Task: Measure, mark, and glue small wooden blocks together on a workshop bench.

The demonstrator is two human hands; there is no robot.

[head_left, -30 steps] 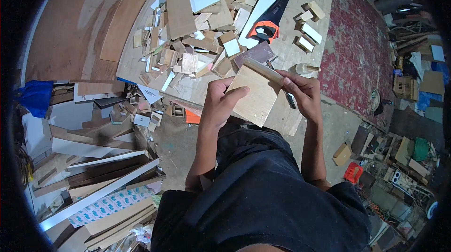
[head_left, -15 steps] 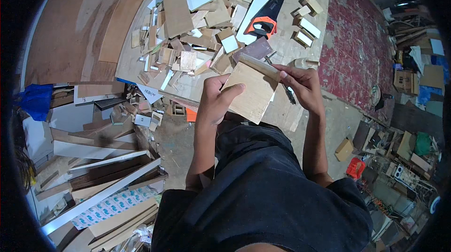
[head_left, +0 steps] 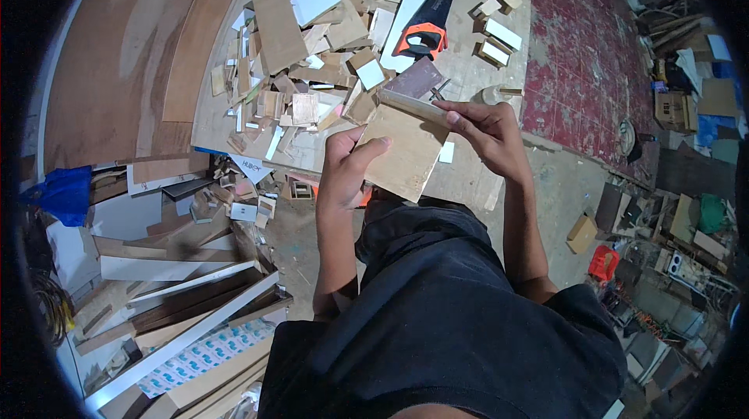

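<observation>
A pale square wooden board [head_left: 406, 155] is held up over the near edge of the worktable. My left hand [head_left: 347, 163] grips its left side, thumb flat on the upper face and fingers hidden beneath. Along the board's far edge stands a narrow wooden strip [head_left: 415, 104], raised like a lip. My right hand [head_left: 493, 136] pinches the strip's right end between thumb and fingers. Just beyond the strip lies a brown rectangular piece [head_left: 419, 77] on the table, with a small dark metal thing [head_left: 438, 91] partly hidden beside it.
A heap of wood offcuts [head_left: 316, 52] covers the table's left part. A handsaw [head_left: 427, 29] with an orange and black handle lies beside a long white board [head_left: 406, 9]. Several small blocks [head_left: 498, 29] and a round container [head_left: 493, 95] sit at right. Stacked planks [head_left: 187, 294] fill the floor at left.
My view has shifted slightly, and the board with both hands appears a little further left. A slim dark thing seen below my right hand is out of sight now. Both grips look the same.
</observation>
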